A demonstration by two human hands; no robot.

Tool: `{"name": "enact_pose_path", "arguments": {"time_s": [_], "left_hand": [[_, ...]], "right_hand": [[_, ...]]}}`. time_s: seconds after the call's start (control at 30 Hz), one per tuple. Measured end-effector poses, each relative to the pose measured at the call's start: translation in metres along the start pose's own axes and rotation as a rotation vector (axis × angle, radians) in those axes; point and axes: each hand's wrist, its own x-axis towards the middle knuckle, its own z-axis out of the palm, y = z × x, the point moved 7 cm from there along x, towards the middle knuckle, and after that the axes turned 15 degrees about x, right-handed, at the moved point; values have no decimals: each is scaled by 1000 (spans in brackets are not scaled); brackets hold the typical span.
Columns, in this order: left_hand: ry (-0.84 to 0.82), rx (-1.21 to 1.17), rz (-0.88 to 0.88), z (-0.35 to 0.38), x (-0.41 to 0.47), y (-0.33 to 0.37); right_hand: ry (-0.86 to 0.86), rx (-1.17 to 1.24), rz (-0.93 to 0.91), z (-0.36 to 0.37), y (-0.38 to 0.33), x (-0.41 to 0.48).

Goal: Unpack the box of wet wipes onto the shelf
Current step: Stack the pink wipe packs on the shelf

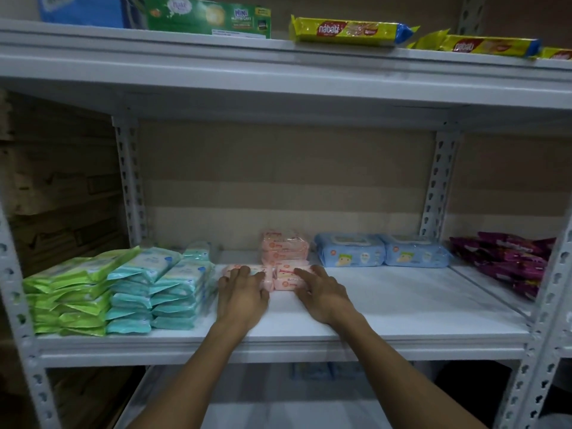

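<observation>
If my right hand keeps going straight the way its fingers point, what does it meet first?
The right hand rests on the front pink pack, so that comes first. Pushed on, the pack would likely meet the pink stack behind it, though the gap between them is hard to judge.

I am in a shop or its stockroom. White slotted-steel shelving (402,305) carries goods in multiples: green wipe packs (71,292) and teal wipe packs (161,289) in neat stacks, blue wipe packs (349,250) side by side, yellow wafer packets (349,30) on the shelf above, purple snack bags (507,261) at right, brown cartons (55,181) stacked at left.
</observation>
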Motion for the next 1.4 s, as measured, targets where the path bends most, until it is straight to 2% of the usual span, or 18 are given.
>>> {"name": "enact_pose_path", "arguments": {"time_s": [0.5,0.77,0.93,1.03,1.2,1.3,1.4], "left_hand": [[-66,11,48,6,-1,-1],[-6,-131,17,-16,-13,1],[45,-257,85,-27,-26,9],[6,-298,75,-27,-44,11],[133,-57,65,-24,-89,17],[218,-110,-2,-26,-106,15],[245,-65,18,-22,-127,18]], "right_hand": [[-35,-28,8,0,-3,0],[-9,64,110,-1,0,-13],[59,96,134,-7,0,-28],[147,126,131,-11,0,-42],[325,79,151,-16,-1,-79],[484,-30,18,-7,-11,-112],[549,-42,-63,8,-8,-138]]}}
